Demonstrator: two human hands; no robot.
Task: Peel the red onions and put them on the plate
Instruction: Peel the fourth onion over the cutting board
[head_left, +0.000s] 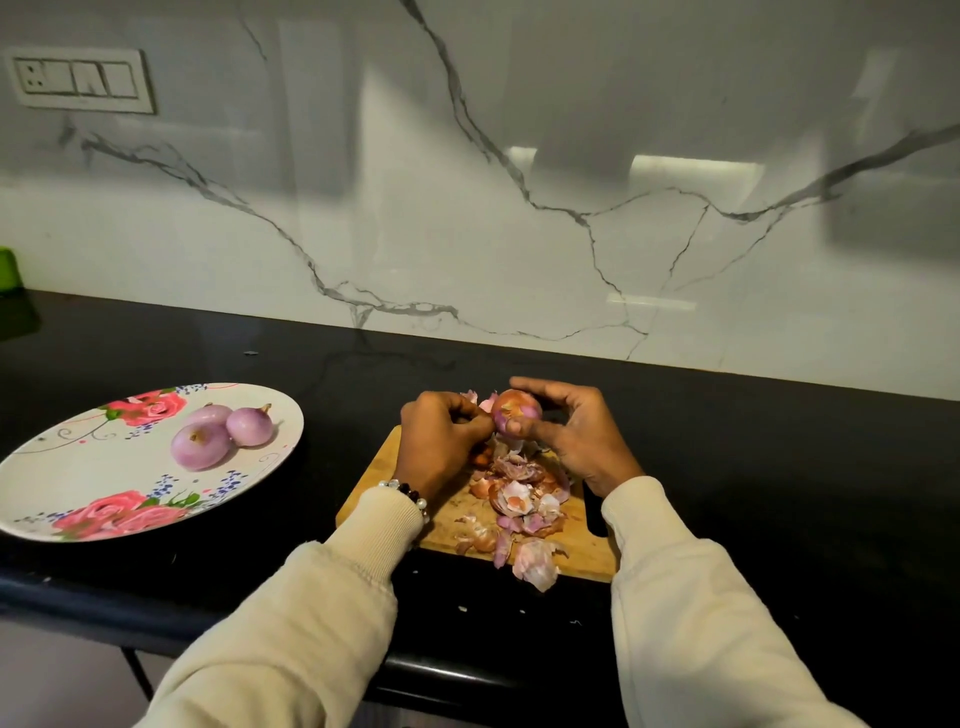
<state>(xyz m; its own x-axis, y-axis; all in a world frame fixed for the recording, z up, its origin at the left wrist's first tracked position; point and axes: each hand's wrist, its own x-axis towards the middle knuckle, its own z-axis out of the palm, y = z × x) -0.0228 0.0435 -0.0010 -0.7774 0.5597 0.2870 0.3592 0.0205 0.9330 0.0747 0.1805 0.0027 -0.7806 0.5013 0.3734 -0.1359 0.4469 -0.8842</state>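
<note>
Head view: right hand (571, 436) cups a half-peeled red onion (516, 410) above the far end of the cutting board (582, 551), thumb & fingers curled round it, prob. so scraps fall onto the peel pile (519, 499). Left hand (441, 441) pinches at the skin on the onion's left side, fingers tight. Three peeled onions (218, 431) already sit on the floral plate (78, 467), well left of the board on the black counter (779, 467).

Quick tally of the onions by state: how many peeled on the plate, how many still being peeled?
Peeled onions on the plate: 3
Onion being peeled, held in the right hand with the left hand at its skin: 1
Total: 4
</note>
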